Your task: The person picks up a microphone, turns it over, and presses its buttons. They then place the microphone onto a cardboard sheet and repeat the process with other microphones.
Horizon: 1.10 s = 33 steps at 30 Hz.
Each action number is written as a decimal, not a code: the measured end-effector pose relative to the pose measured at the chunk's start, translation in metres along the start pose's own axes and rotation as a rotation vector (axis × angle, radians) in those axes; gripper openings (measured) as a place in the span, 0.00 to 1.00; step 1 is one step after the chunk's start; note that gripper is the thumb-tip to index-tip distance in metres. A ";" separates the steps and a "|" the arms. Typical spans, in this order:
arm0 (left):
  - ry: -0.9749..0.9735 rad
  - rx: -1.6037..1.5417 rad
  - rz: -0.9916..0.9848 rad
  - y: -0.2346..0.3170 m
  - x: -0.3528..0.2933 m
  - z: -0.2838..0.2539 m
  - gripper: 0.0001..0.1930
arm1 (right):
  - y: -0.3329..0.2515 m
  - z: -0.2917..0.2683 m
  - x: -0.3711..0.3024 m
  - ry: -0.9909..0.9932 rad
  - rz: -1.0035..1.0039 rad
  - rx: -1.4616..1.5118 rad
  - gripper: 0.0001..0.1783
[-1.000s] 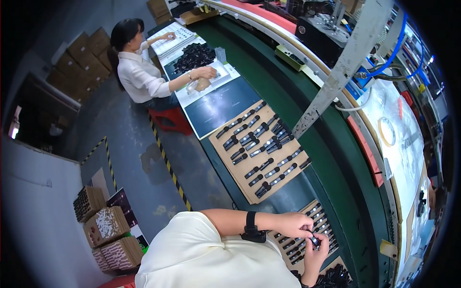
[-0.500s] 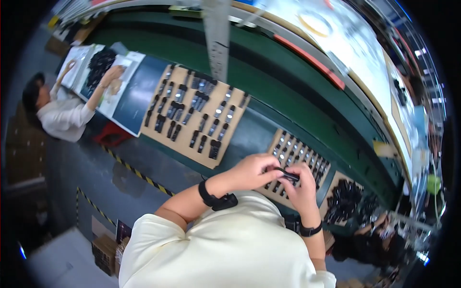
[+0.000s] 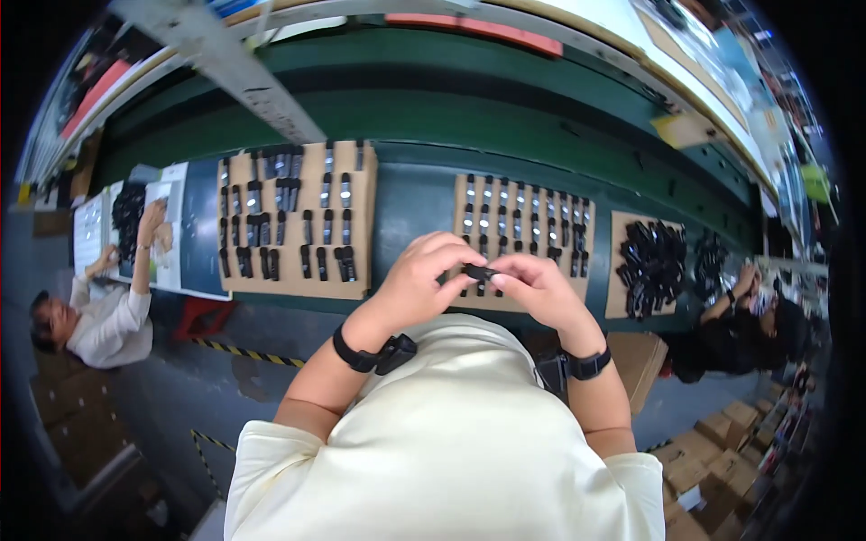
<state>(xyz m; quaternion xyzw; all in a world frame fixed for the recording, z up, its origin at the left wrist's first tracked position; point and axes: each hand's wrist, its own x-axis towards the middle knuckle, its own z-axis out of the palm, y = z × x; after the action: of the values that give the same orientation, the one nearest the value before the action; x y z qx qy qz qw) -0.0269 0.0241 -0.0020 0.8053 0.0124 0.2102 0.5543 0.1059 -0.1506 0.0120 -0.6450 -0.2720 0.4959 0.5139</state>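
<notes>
My left hand (image 3: 422,278) and my right hand (image 3: 538,288) meet in front of my chest, both closed on one small black elongated piece (image 3: 480,271). Thumb and fingers of each hand pinch it from opposite ends, and the fingertips partly cover it. Just beyond my hands, a cardboard sheet (image 3: 566,287) bears rows of similar dark pieces with shiny grey middles. My fingers hide some of its nearer row. What exactly the pieces are, I cannot tell.
Left on the green bench (image 3: 410,203) lies a larger cardboard sheet (image 3: 311,171) of grouped pieces. A black heap (image 3: 651,261) sits on cardboard at right. Co-workers sit at far left (image 3: 104,320) and far right (image 3: 767,320). A grey post (image 3: 234,72) slants above.
My view has turned, so the bench now runs more level across it. Both hands still hold the black piece, which appears farther left and higher in the picture.
</notes>
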 end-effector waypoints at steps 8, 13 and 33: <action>0.037 0.078 -0.286 -0.036 -0.010 0.008 0.08 | 0.147 -0.073 -0.045 0.516 0.224 -0.441 0.11; 0.007 0.212 -0.440 -0.080 -0.014 0.018 0.08 | 0.212 -0.098 -0.074 0.843 0.362 -0.775 0.16; 0.271 0.574 -0.585 -0.194 -0.028 0.055 0.26 | 0.213 -0.144 -0.041 0.666 0.118 -0.790 0.19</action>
<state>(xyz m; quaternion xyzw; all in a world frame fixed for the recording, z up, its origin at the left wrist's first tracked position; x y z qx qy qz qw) 0.0082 0.0432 -0.2014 0.8544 0.3710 0.1360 0.3374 0.1892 -0.3115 -0.1742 -0.9268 -0.2233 0.1514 0.2612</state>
